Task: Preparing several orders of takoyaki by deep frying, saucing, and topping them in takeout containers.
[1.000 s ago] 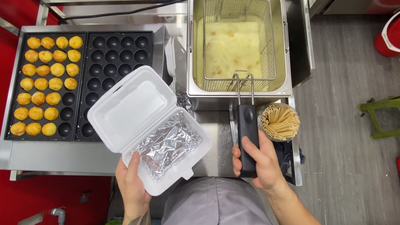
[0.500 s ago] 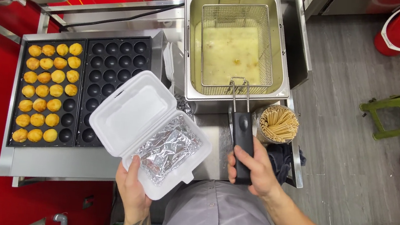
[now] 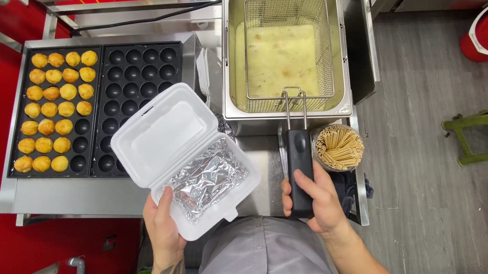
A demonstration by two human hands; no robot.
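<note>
Your right hand point(image 3: 315, 197) is clamped on the basket handle point(image 3: 299, 166), with the fry basket point(image 3: 285, 45) sitting in the oil. Your left hand point(image 3: 165, 228) grips the open foam box point(image 3: 185, 158) just left of the handle. A jerky lift could splash hot oil onto that box.

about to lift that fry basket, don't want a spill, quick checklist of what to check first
1. Right hand on the basket handle: ok, fingers wrapped round the black grip.
2. Basket seated in the fryer: ok, it sits in pale, foamy oil.
3. Food in the basket ready: cannot tell, foam hides the contents.
4. Box open: ok, lid folded back, left hand holding its near edge.
5. Box lined: ok, crumpled foil covers the bottom half.
6. Skewer cup clear of the handle: not ok, it stands right beside it.
</note>
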